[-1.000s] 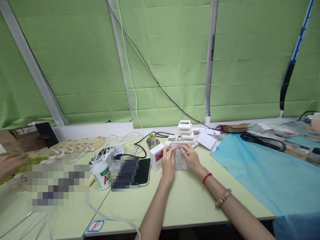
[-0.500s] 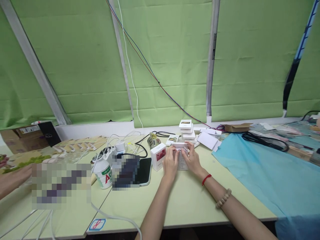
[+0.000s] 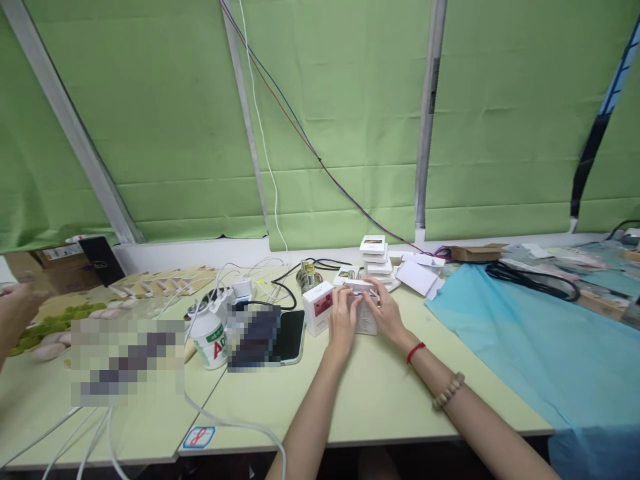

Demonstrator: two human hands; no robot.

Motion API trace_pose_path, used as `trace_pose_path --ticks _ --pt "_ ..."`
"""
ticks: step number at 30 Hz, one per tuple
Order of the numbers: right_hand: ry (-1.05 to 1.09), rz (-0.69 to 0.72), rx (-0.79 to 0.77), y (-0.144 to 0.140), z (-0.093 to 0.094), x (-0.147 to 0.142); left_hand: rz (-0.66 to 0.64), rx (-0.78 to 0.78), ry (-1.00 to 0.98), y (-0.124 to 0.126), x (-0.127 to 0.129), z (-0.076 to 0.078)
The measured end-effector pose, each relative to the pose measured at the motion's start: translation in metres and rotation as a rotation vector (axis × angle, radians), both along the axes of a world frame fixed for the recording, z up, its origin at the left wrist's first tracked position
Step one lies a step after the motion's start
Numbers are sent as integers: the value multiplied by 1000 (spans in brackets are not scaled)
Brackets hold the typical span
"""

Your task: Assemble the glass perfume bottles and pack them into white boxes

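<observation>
My left hand (image 3: pixel 343 319) and my right hand (image 3: pixel 386 313) are both closed on a small white box (image 3: pixel 367 325) standing on the table. Their thumbs and fingertips meet at its upper edge, where a white flap shows; the fingers hide part of it. Just left of my left hand stands another white box (image 3: pixel 318 308) with a red picture on its face. Glass bottles with gold-coloured tops (image 3: pixel 309 272) sit behind that box. Beyond my hands rises a stack of white boxes (image 3: pixel 375 257).
A phone (image 3: pixel 293 337) and a white bottle (image 3: pixel 209 339) lie to the left, among cables and a power strip (image 3: pixel 221 305). Blue sheeting (image 3: pixel 510 340) covers the right side. White folded card (image 3: pixel 419 277) lies behind. At far left is another person's hand (image 3: pixel 17 307).
My fingers have shifted slightly around the box's upper edge while still holding it. The other person's hand at far left has lifted and drawn back. The view has moved slightly.
</observation>
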State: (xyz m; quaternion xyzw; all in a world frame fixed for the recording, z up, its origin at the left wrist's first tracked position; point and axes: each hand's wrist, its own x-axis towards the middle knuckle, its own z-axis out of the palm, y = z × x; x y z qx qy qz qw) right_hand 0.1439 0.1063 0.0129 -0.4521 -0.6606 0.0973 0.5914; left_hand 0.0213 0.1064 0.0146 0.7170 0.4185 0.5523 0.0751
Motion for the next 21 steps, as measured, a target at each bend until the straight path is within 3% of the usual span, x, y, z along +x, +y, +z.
trace_pose_path --ticks 7,13,21 --pt "15 3 -58 -1 2 2 -18 13 9 -2 1 2" --pt "130 15 -21 0 2 -3 27 -3 55 -4 3 2" --pt "115 5 -74 0 1 -4 80 -32 53 -7 4 1"
